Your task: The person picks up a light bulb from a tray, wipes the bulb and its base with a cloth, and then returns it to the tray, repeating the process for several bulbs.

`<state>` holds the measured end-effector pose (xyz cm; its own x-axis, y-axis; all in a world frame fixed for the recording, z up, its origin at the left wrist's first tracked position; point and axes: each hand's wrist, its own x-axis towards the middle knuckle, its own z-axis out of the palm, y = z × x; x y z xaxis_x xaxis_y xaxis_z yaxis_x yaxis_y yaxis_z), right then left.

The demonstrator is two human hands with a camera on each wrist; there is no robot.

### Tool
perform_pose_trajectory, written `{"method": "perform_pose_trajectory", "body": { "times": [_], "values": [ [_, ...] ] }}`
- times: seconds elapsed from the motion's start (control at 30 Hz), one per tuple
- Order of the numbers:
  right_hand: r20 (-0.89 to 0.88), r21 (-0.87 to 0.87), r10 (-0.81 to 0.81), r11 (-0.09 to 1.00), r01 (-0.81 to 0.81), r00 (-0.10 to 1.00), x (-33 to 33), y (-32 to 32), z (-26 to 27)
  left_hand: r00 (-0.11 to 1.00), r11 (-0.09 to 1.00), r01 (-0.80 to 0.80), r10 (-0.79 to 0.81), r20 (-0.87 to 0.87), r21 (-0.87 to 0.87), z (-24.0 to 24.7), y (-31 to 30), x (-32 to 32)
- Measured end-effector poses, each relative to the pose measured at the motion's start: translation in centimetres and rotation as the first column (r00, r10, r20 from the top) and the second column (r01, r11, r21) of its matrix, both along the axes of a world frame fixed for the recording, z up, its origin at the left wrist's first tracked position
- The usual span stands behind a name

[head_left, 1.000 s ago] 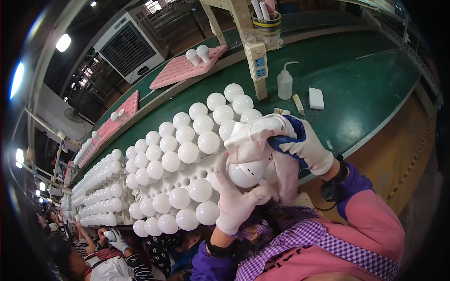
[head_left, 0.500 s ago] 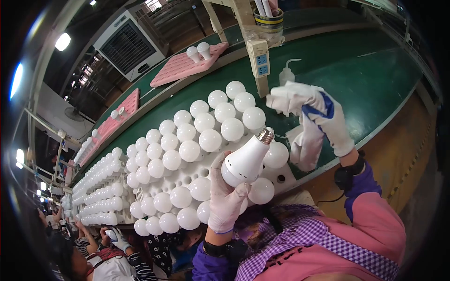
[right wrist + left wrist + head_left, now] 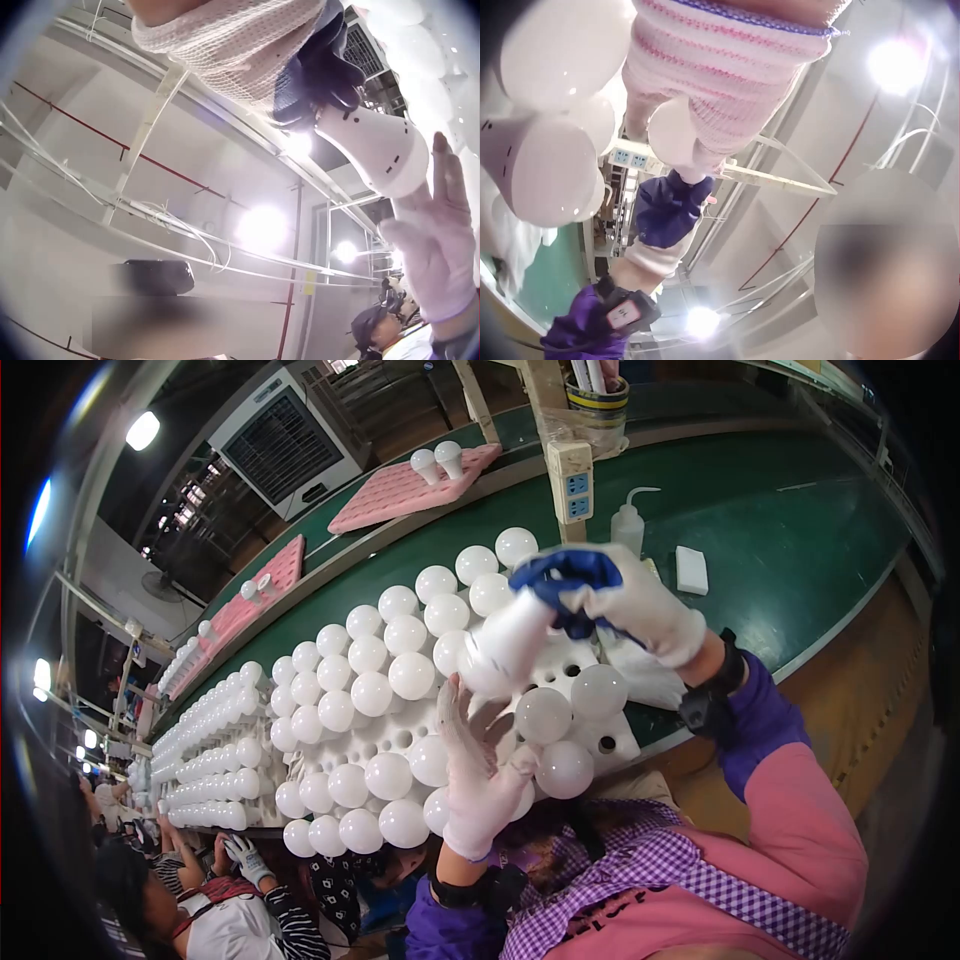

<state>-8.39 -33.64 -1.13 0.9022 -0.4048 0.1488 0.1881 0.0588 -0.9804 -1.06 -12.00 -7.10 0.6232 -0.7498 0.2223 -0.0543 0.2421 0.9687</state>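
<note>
Fingers spread and palm up, the gloved left hand [image 3: 480, 790] is just below a slightly blurred white bulb [image 3: 495, 645]. The blue-coated fingers of the right hand [image 3: 630, 605] grip that bulb's narrow end, covering its screw base. In the right wrist view, the bulb [image 3: 375, 154] slants with its round end close to the left hand [image 3: 435, 240]; whether they touch, I cannot tell. Rows of white bulbs [image 3: 410, 676] stand round end up in a white holed tray [image 3: 625, 725]. A white cloth [image 3: 645, 675] lies beneath the right wrist.
Behind the right hand are a squeeze bottle [image 3: 627, 530], a white block [image 3: 691, 570] and a post with a socket box [image 3: 572, 480]. Pink trays [image 3: 400, 495] lie across the green table [image 3: 770, 540]. Another person's gloved hand [image 3: 245, 857] is at lower left.
The right hand has left the cloth, moved left and taken the bulb by its base. The left hand has loosened its grip, and the bulb has risen from its palm.
</note>
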Motion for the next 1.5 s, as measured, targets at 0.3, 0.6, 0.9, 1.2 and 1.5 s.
{"method": "perform_pose_trajectory", "body": {
  "times": [0.3,0.6,0.9,1.2,1.5],
  "values": [
    [0.038,-0.479,-0.456,0.773,0.416,0.889,13.0,-9.5,-4.2,-0.001,0.828,-0.207,-0.533,0.846,0.521,1.4,0.9,-2.9],
    [0.035,-0.267,-0.074,0.96,0.08,0.997,0.8,-0.6,-1.3,0.843,0.972,-0.059,-0.073,0.532,0.226,1.3,2.8,0.9],
    [-0.091,0.018,0.265,0.964,-0.264,0.96,-3.1,3.4,-2.8,0.98,0.995,-0.102,0.104,-0.17,0.019,0.9,2.1,0.8],
    [-0.273,0.167,0.034,0.986,0.012,0.961,-2.5,5.8,-0.9,0.963,0.998,-0.041,0.025,-0.268,-0.053,1.3,1.6,0.3],
    [-0.243,0.143,0.156,0.982,-0.124,0.957,-3.1,6.9,-0.8,0.956,0.98,-0.153,0.113,-0.272,-0.131,1.3,1.3,-0.1]
  ]
}}
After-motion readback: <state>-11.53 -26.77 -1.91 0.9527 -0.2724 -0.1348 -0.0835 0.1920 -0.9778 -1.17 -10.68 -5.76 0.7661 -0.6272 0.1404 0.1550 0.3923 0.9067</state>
